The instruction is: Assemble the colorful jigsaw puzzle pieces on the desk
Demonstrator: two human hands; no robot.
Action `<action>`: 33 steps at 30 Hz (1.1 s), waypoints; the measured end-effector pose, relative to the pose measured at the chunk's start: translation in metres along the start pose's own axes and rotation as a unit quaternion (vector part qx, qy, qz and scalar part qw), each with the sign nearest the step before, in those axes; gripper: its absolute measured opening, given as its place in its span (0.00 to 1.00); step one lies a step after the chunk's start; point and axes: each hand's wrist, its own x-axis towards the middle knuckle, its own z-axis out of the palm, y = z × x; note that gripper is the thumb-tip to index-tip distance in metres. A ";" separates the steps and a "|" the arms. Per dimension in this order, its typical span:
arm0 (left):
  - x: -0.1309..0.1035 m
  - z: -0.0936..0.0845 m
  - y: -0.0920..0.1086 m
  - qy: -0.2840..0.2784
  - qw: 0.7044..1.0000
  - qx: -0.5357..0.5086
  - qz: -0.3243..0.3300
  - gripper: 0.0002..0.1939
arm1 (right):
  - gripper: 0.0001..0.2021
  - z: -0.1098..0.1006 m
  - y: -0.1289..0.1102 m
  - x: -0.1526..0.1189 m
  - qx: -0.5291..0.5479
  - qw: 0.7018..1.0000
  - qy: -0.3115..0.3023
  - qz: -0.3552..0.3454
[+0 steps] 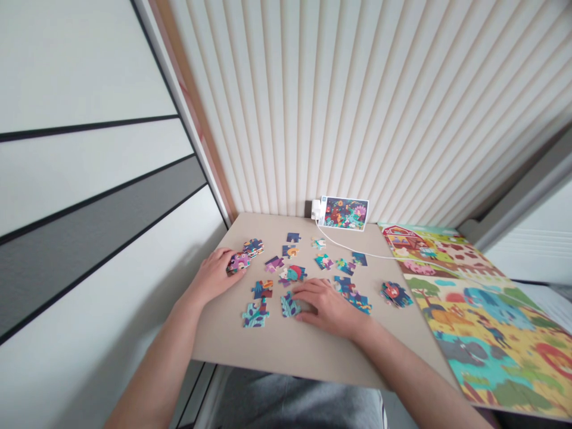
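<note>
Single head-worn view (a wide one), forward and down at the nearby table (pixel 286 353)

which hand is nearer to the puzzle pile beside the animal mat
Right. The right hand lies to the left of the puzzle pile, apart from it; the left hand is farther off, near the left edge of the table.

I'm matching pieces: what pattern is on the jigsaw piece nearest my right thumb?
The jigsaw piece shows dark leaf shapes on teal, head view.

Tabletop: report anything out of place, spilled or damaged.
The white cable looks slightly out of place, trailing from the white plug across the tabletop near a blue puzzle piece. I see nothing spilled or damaged.
</note>
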 end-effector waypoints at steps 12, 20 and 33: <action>0.000 0.002 0.002 -0.002 1.000 0.007 0.003 0.30 | 0.24 -0.007 0.000 -0.004 -0.016 1.000 -0.013 0.023; -0.002 -0.014 0.026 0.112 0.991 -0.046 0.063 0.21 | 0.31 -0.007 0.001 -0.003 -0.040 0.998 -0.034 0.021; -0.006 -0.023 0.053 -0.117 0.956 -0.129 0.236 0.21 | 0.26 -0.012 0.003 -0.004 -0.090 0.995 -0.007 0.038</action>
